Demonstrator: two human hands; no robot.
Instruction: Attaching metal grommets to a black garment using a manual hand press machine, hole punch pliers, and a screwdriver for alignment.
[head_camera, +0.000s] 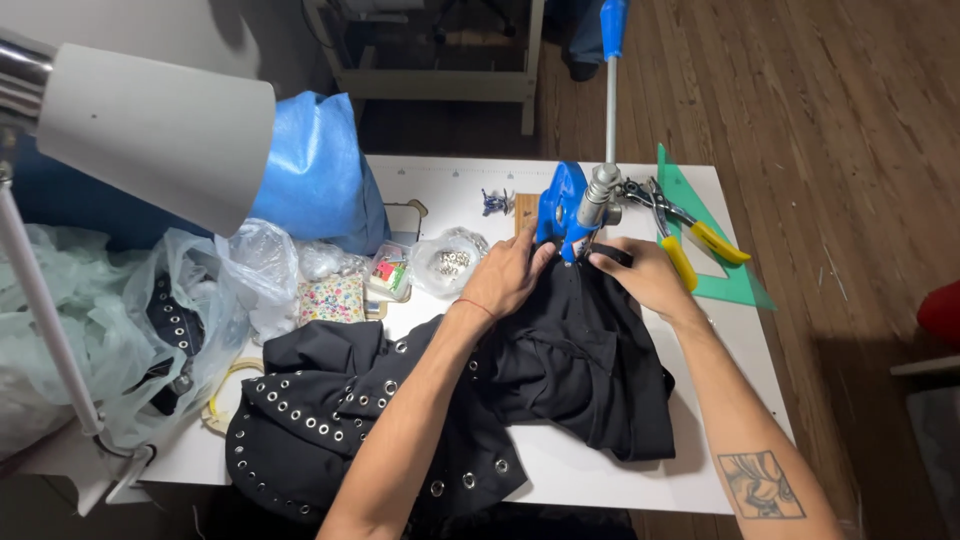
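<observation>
A black garment (560, 370) studded with metal eyelets lies across the white table (600, 475). Its far edge is tucked under a blue hand press (565, 205) with a long upright lever. My left hand (510, 275) presses the fabric flat just left of the press head. My right hand (645, 272) pinches the black fabric edge right of the press head.
Yellow-handled pliers (690, 235) lie on a green set square (735, 275) at the right. A clear bag of metal eyelets (452, 262), a small box and a floral pouch (333, 297) sit left of the press. A blue bag (315, 170), plastic bags and a lamp shade (150, 130) crowd the left.
</observation>
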